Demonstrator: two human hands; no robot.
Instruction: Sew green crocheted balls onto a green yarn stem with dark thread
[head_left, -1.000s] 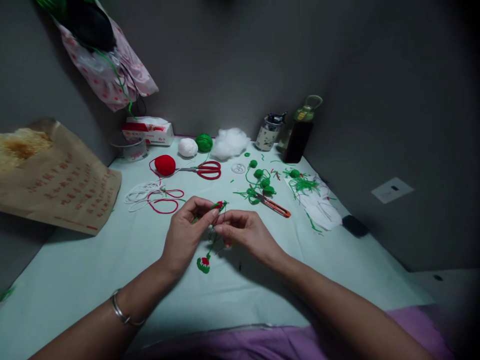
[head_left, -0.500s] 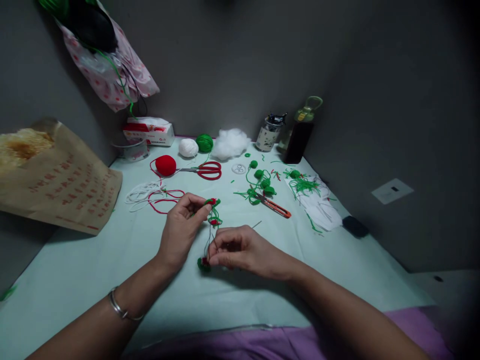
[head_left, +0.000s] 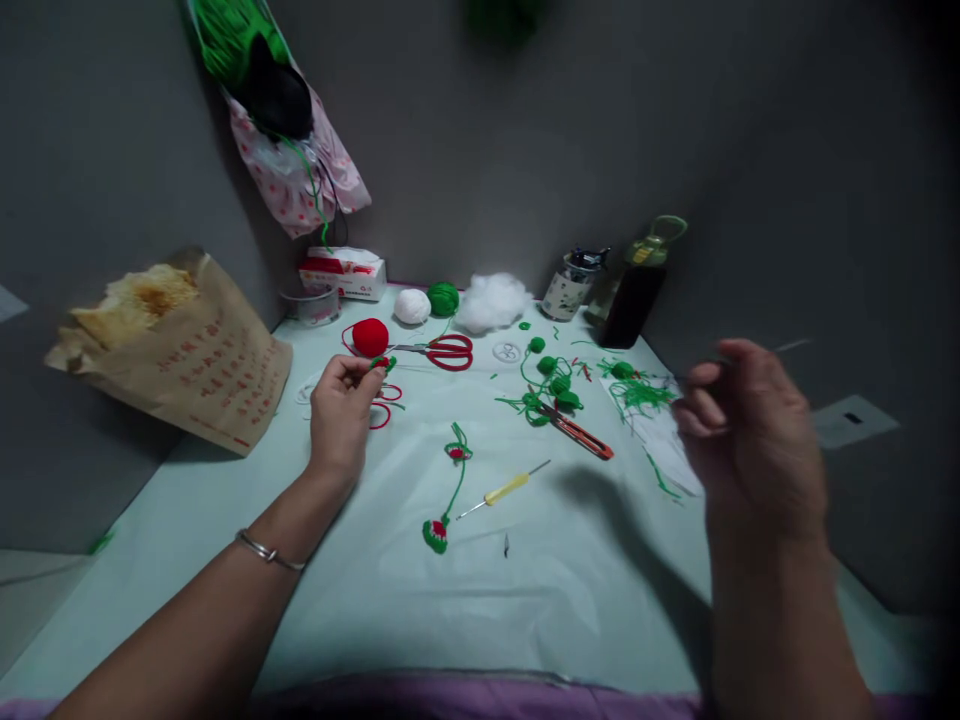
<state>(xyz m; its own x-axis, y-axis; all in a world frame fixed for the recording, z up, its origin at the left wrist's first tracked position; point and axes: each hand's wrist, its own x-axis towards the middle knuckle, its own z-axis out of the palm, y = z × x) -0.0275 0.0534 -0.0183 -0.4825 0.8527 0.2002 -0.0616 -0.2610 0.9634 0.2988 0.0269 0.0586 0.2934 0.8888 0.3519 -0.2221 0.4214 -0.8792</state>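
Note:
My left hand (head_left: 341, 410) pinches a small green and red crocheted piece (head_left: 384, 364) between thumb and fingertips, above the table's left half. Raised off the table at the right is my right hand (head_left: 750, 425), blurred, its fingers closed; a thin pale needle (head_left: 793, 345) sticks out past them. On the cloth between the hands lie a second green and red crocheted piece (head_left: 436, 535) and a smaller one (head_left: 457, 453), joined by green yarn. Beside them rests a crochet hook (head_left: 507, 489) with a yellow handle. A tiny dark clip-like thing (head_left: 506, 546) lies nearer to me.
Red-handled scissors (head_left: 450, 352), a red yarn ball (head_left: 370, 337), white yarn (head_left: 412, 307), green yarn (head_left: 442, 298) and stuffing (head_left: 493, 302) lie farther back. An orange cutter (head_left: 581, 436) sits by green scraps. A paper bag (head_left: 217, 370) stands left, a bottle (head_left: 634, 300) back right.
My right hand has swung up and away to the right from the crocheted pieces, uncovering the yellow crochet hook. My left hand has moved left and farther back with its piece. The view has shifted.

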